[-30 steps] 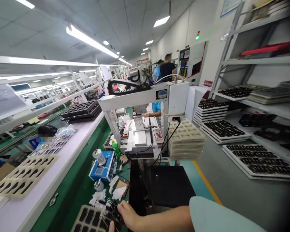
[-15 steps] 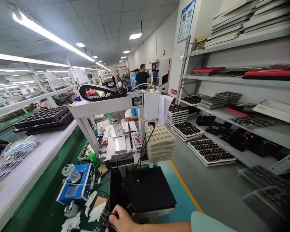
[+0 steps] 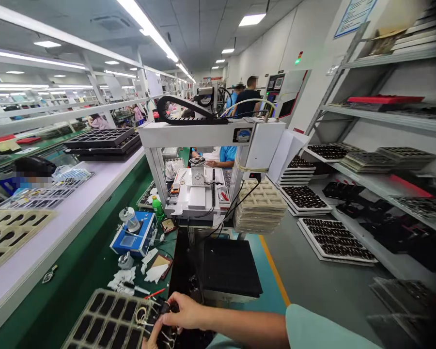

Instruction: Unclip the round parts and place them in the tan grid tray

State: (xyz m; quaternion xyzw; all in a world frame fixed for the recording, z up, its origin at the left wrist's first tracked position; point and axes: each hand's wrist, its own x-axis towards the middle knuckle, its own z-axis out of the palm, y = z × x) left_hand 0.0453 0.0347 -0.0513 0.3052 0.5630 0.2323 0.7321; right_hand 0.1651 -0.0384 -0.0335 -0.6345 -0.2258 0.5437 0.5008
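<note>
I have the right hand (image 3: 187, 311) pinched on a cluster of black clips (image 3: 153, 319) with bare metal wire handles. The left hand (image 3: 152, 338) touches it from the near side, mostly out of frame; I can't tell whether it's closed. Left of the grip lies a translucent beige plastic tray (image 3: 95, 292) with black-filled pockets. I'd judge this as two-handed clip handling; the next move calls for steady fingers around those wires.

A factory floor: a gantry machine (image 3: 189, 137) stands mid-frame, tube lights (image 3: 147, 24) line the upper left, trays (image 3: 308, 237) of small dark parts sit at right by metal shelves (image 3: 370, 112), and people (image 3: 247, 101) stand near a cabinet (image 3: 294, 89) with a signal lamp (image 3: 298, 59).
</note>
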